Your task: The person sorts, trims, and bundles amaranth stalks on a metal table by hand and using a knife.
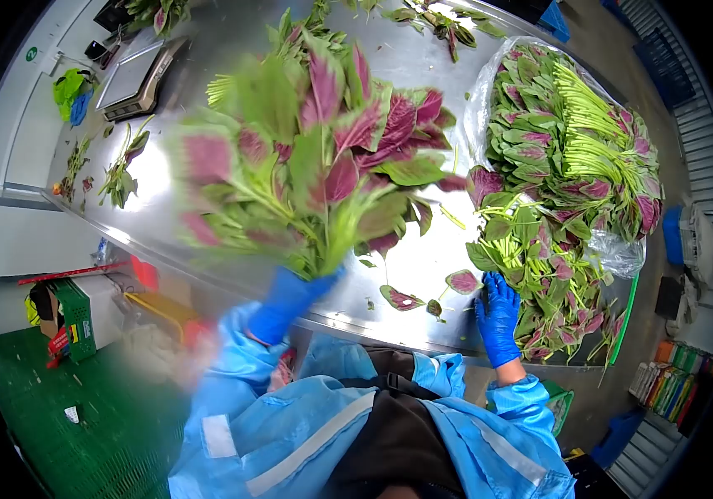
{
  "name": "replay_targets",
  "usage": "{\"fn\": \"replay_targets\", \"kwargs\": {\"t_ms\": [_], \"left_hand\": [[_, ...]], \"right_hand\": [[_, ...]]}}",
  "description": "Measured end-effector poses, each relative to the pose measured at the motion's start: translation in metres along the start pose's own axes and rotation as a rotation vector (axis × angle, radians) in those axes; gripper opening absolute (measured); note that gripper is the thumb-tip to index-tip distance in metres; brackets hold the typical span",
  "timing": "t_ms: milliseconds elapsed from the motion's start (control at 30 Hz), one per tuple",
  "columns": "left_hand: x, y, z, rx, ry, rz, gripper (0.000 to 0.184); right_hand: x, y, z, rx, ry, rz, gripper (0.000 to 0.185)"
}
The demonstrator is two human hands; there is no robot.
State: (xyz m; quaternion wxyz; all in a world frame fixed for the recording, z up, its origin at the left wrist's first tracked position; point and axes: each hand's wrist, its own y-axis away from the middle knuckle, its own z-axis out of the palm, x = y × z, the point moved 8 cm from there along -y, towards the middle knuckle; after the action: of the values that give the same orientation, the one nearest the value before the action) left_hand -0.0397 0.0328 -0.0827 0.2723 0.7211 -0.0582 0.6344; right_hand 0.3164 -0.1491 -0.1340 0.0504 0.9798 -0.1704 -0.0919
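My left hand [297, 301], in a blue glove, is closed round the stem ends of a big bunch of red-and-green amaranth [323, 158]. The bunch is held above the metal table, and its left side is smeared by motion. My right hand [500, 318], also gloved in blue, lies at the left edge of a loose amaranth pile [544, 283], touching it with fingers stretched out. Behind that pile, more amaranth [573, 137] with pale green stems is stacked on a clear plastic bag [475, 104]. Single loose leaves [463, 282] lie between my hands.
A scale [136, 79] stands at the table's far left, near small amaranth sprigs [123, 166]. Cut stems and leaves [440, 25] lie at the back of the metal table [356, 320]. A green crate [74, 320] is on the left, and blue crates [664, 62] are at right.
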Motion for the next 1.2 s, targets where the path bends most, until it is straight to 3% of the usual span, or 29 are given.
{"fn": "replay_targets", "kwargs": {"t_ms": [33,67,133,233,333,467,633,700,733,833,933,1200], "left_hand": [[-0.007,-0.003,-0.029,0.077,-0.207,0.03,0.035],[-0.002,-0.009,-0.062,0.084,-0.656,0.315,0.036],[0.012,-0.017,-0.09,0.133,-1.265,0.59,0.036],[0.057,-0.018,-0.112,0.258,-1.752,0.524,0.035],[0.007,-0.029,-0.13,0.072,-1.977,0.408,0.028],[-0.02,-0.026,-0.137,0.165,-2.111,0.509,0.015],[-0.016,-0.025,-0.133,0.236,-2.137,0.554,0.01],[-0.016,-0.024,-0.134,0.266,-2.142,0.566,0.012],[-0.017,-0.024,-0.135,0.265,-2.131,0.543,0.016],[-0.021,-0.023,-0.137,0.272,-2.1,0.541,0.021],[-0.021,-0.023,-0.138,0.28,-2.057,0.563,0.021],[-0.015,-0.018,-0.132,0.288,-2.109,0.56,0.014]], "right_hand": [[0.002,-0.001,0.001,0.008,-0.028,0.001,0.055],[0.004,-0.001,0.002,0.01,-0.055,0.001,0.054],[0.005,-0.001,0.0,0.02,-0.098,-0.019,0.054],[0.004,0.001,-0.005,0.036,-0.147,-0.073,0.054],[-0.001,0.0,-0.015,0.082,-0.245,-0.085,0.058],[-0.049,-0.003,-0.056,0.211,-0.285,-0.227,0.057],[-0.184,0.014,-0.039,-0.07,-0.395,-0.732,0.056],[-0.209,0.021,-0.008,-0.182,-0.357,-0.814,0.053],[-0.207,0.015,0.006,-0.312,-0.238,-0.751,0.054],[-0.139,-0.001,0.002,0.018,-0.269,-0.467,0.06],[-0.09,-0.019,-0.007,-0.007,-0.119,-0.241,0.054],[-0.143,-0.033,-0.016,0.018,-0.165,-0.362,0.054]]}}
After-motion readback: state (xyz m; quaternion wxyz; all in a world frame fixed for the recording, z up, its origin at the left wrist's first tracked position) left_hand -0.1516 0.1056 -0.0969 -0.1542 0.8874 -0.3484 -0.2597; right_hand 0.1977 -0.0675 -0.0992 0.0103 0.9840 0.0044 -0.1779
